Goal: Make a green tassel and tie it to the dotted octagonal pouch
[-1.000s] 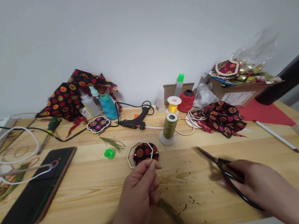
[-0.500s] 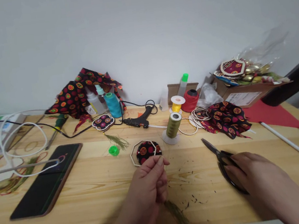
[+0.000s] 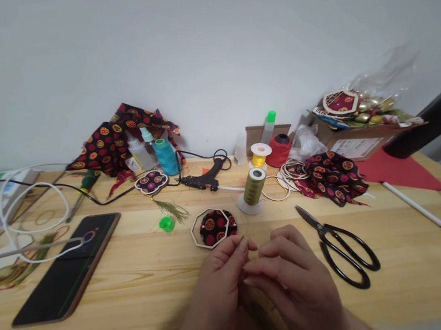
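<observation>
My left hand (image 3: 225, 278) is closed, thumb pressed against the index finger, pinching the top of an olive-green thread tassel (image 3: 258, 314). The strands hang below in shadow, partly covered by my hands. Right beside it, my right hand (image 3: 296, 279) has its thumb and index fingertips brought together close to the left fingers; whatever is between them is too small to make out. Just beyond my hands lies a patterned fabric round (image 3: 215, 228) with a pale octagonal frame (image 3: 194, 233) over it. Black-handled scissors (image 3: 337, 247) rest on the table to the right of my right hand.
An olive thread spool (image 3: 255, 187) stands behind my hands, near a glue gun (image 3: 204, 179) and a green cap (image 3: 166, 224). A phone (image 3: 67, 269) lies at left. Patterned cloth (image 3: 336, 177), a white pencil (image 3: 417, 207) and a cardboard box (image 3: 358, 144) are at right.
My right hand has let go of the scissors, leaving them on the table, and moved left to meet my left hand. The left hand keeps its pinch on the tassel.
</observation>
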A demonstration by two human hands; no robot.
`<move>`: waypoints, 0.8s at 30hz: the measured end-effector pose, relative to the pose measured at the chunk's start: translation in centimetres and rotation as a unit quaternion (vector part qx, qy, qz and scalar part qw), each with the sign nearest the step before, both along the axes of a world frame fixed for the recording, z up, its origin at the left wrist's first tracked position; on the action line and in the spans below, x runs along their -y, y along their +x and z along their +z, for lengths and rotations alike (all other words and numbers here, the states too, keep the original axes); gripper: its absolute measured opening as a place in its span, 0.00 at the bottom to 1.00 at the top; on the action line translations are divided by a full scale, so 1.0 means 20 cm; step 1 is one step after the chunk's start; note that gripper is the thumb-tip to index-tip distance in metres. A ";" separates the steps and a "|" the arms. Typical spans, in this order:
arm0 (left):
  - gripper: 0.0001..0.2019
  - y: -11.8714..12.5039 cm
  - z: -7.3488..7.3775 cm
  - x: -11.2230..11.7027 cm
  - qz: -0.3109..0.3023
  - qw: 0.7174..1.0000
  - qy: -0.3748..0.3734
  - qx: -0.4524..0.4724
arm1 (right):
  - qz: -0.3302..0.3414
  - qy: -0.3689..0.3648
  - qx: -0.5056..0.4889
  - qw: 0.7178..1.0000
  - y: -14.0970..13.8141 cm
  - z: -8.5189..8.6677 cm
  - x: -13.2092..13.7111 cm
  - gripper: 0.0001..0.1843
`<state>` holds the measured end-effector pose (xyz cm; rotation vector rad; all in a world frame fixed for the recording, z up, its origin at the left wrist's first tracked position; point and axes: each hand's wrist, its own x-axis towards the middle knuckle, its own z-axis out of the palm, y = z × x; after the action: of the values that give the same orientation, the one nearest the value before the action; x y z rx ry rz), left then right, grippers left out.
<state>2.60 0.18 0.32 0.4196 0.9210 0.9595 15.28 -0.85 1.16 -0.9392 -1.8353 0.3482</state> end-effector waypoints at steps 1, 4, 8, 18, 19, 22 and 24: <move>0.08 0.00 -0.01 0.00 0.002 1.000 0.005 0.003 | -0.002 -0.001 -0.001 1.000 0.00 0.00 0.00 0.12; 0.08 -0.01 -0.02 0.01 0.010 1.000 0.023 -0.009 | 0.005 -0.014 -0.006 1.000 0.00 0.01 0.00 0.11; 0.11 -0.03 -0.02 -0.01 0.039 0.996 0.036 -0.076 | 0.002 -0.047 -0.035 0.998 0.03 0.08 -0.05 0.09; 0.19 -0.08 -0.01 -0.01 0.087 0.991 0.042 -0.088 | 0.043 -0.275 -0.308 0.910 0.10 0.40 -0.43 0.04; 0.20 -0.08 -0.02 0.00 0.079 0.992 0.039 -0.085 | 0.059 -0.273 -0.335 0.900 0.10 0.43 -0.48 0.05; 0.20 -0.09 -0.05 0.00 0.072 0.993 0.042 -0.081 | 0.081 -0.236 -0.385 0.889 0.10 0.54 -0.60 0.06; 0.21 -0.09 -0.07 -0.01 0.069 0.994 0.042 -0.079 | 0.077 -0.189 -0.393 0.897 0.11 0.64 -0.68 0.07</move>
<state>0.81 0.33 -1.04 0.5139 1.0673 1.1047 17.45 12.77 13.95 -0.7416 -1.0991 1.0486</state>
